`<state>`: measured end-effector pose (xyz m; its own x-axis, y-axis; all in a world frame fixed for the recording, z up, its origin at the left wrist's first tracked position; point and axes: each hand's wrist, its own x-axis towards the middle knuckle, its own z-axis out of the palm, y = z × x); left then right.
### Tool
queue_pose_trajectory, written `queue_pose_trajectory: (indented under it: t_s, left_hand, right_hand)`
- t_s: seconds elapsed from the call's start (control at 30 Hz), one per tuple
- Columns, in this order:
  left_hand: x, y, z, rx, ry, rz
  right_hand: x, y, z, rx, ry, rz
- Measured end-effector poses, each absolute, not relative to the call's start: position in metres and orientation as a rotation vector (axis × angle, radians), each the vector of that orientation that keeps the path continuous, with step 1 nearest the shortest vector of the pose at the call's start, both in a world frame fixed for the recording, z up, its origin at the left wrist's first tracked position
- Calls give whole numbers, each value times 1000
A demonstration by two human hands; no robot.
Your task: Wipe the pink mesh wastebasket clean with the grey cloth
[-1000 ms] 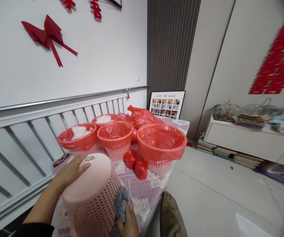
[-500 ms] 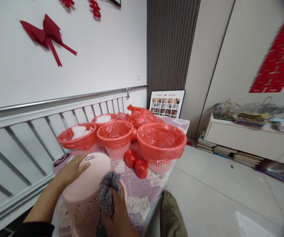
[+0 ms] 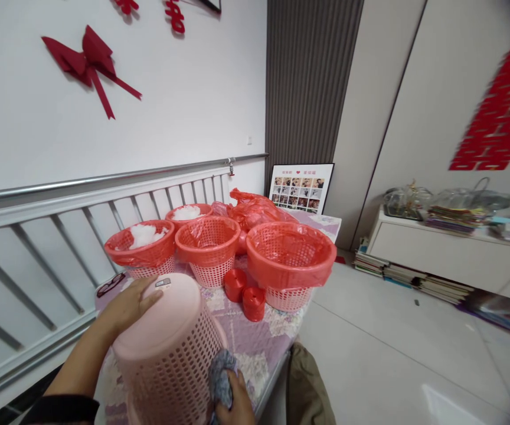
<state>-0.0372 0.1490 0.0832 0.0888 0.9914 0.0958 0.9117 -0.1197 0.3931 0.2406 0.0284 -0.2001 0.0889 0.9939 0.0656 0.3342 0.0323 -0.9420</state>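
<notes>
A pink perforated basket (image 3: 170, 348) stands upside down at the near end of the table. My left hand (image 3: 136, 301) rests flat on its upturned base, fingers spread beside a small label (image 3: 163, 283). In my right hand (image 3: 236, 401) is a bunched grey cloth (image 3: 222, 378), pressed against the basket's right side low down near its rim. Behind it stand baskets lined with red plastic bags: a left one (image 3: 149, 270) and a far one (image 3: 188, 213) with white stuff inside, a middle one (image 3: 206, 255) and a large right one (image 3: 290, 260).
Two rolls of red plastic (image 3: 254, 304) lie between the baskets on the floral tablecloth (image 3: 250, 333). A heap of red bags (image 3: 259, 209) is at the back, and glasses (image 3: 110, 285) lie at the left edge. White railing (image 3: 60, 221) runs along the wall.
My right hand has moved the cloth down and to the right along the basket's side, towards the rim. My left hand stays on the base.
</notes>
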Motion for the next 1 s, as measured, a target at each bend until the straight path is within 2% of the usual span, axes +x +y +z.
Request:
queue_pose_trajectory:
  t_s: [0.1,0.3,0.4,0.5,0.63,0.8,0.9,1.0]
  left_hand:
    - [-38,150,82,2152,1898,506]
    - [-41,152,79,2176,1891,505]
    - [-43,154,77,2184,1897,495]
    - [-43,155,76,2182,1899,483]
    - [-42,154,79,2171,1885,478]
    - [-39,150,84,2150,1865,478]
    - [-38,149,86,2149,1836,474]
    - [-39,149,87,2132,1820,466]
  right_hand:
    - [234,41,-178,-1475,-1242,925]
    - [213,58,-38,-1110,-1329,828]
    - [209,72,2,-952,-1408,783]
    - [211,93,-8,-1086,-1348,841]
    - [229,111,-60,-1286,-1285,928]
    - [250,95,-111,-1419,-1258,963]
    - [248,86,-113,-1416,-1260,947]
    - [239,81,-83,-1318,-1295,920]
